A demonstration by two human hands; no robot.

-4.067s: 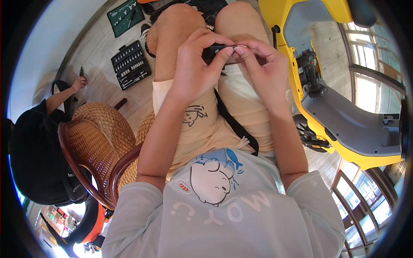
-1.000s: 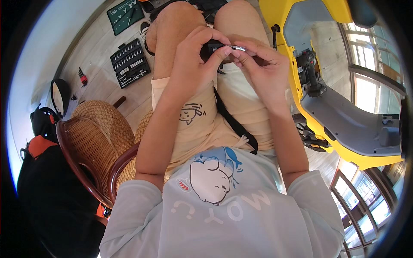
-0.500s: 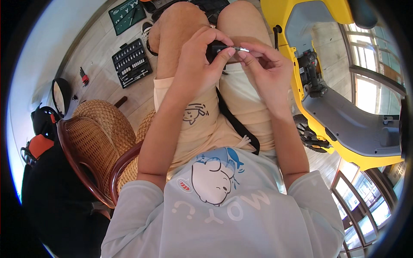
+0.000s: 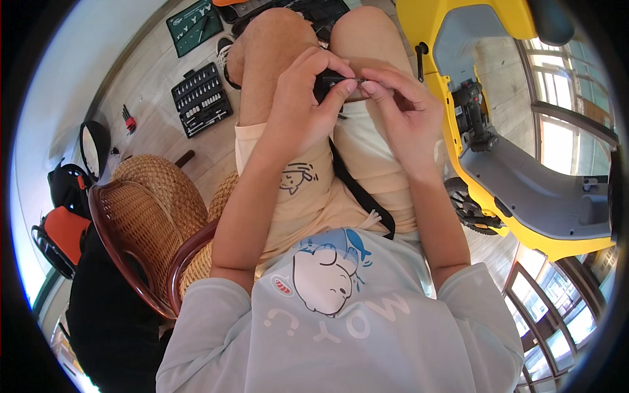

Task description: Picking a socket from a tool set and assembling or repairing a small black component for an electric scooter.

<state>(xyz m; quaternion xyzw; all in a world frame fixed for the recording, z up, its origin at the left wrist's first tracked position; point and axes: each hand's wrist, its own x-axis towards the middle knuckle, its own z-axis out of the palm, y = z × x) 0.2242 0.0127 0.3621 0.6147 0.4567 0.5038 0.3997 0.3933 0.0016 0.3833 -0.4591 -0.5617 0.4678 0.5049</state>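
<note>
Above my lap, between the knees, my left hand (image 4: 306,92) is closed around a dark, narrow-ended thing (image 4: 327,82); its kind I cannot make out. Its thin end sticks out past my left thumb and index finger. My right hand (image 4: 407,105) pinches a small metal piece at that end, and its thumb and fingers cover most of it. The fingertips of both hands nearly meet there. A black strap (image 4: 360,183) runs down over my shorts below the hands; where its upper end goes is hidden.
On the floor to the left lie a socket set in a black case (image 4: 201,99), a green tool pouch (image 4: 194,27) and a red-held hex key set (image 4: 129,121). A wicker chair (image 4: 147,223) stands at my left. A yellow and grey scooter body (image 4: 524,190) fills the right side.
My right fingers have come slightly closer to the left hand. The silver piece that showed between the fingertips is now mostly covered. The view has shifted a little.
</note>
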